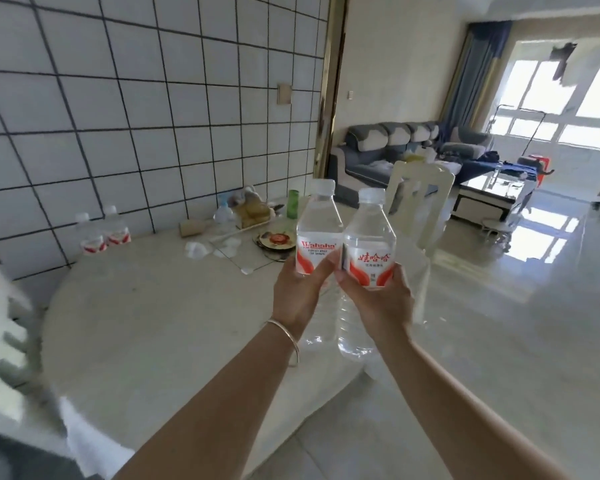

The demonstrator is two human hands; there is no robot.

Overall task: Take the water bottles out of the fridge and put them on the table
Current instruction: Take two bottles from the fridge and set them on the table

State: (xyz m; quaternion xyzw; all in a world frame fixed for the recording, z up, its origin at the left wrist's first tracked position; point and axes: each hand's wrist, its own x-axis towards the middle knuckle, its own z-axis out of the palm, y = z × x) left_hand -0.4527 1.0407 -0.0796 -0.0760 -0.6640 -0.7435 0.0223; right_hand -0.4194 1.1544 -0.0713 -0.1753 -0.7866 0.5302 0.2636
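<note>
A green cup (293, 204), a patterned plate (275, 241) and a small cardboard box (192, 226) sit near the tiled wall (136, 98). A white chair (418, 199) stands behind them, a grey sofa (388, 147) further off.

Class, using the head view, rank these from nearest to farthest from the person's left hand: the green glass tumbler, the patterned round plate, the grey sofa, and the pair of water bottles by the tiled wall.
Measured from the left hand:
1. Patterned round plate, on the table just beyond the hand.
2. Green glass tumbler, behind the plate.
3. Pair of water bottles, far left by the wall.
4. Grey sofa, in the room beyond.
</note>
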